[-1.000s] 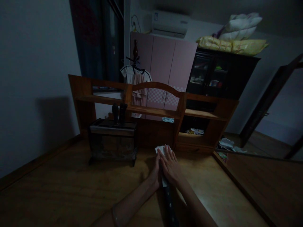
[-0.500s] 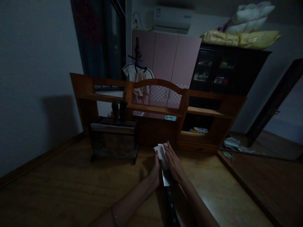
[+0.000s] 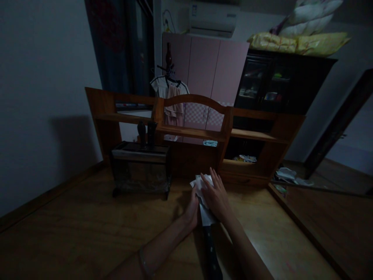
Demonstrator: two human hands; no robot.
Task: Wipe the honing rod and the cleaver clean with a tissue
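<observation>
A kitchen knife points away from me, its black riveted handle toward my body. White tissue covers the far part of the blade. My left hand grips the blade from the left through the tissue, thumb along its edge; its other fingers are hidden underneath. Lying over the tissue, my right hand presses it to the blade from the right, fingers partly spread. Left of the hands stands a knife block with clear sides, and two dark knife handles stick up from it.
The wooden desktop carries the knife block and ends at a raised edge on the right. Across the back runs a wooden shelf unit. Beyond it are a pink wardrobe and a dark cabinet. The room is dim.
My right hand has shifted further over the tissue and turned, with its fingers more spread. The left hand and the knife have stayed nearly in place. The view has tilted slightly.
</observation>
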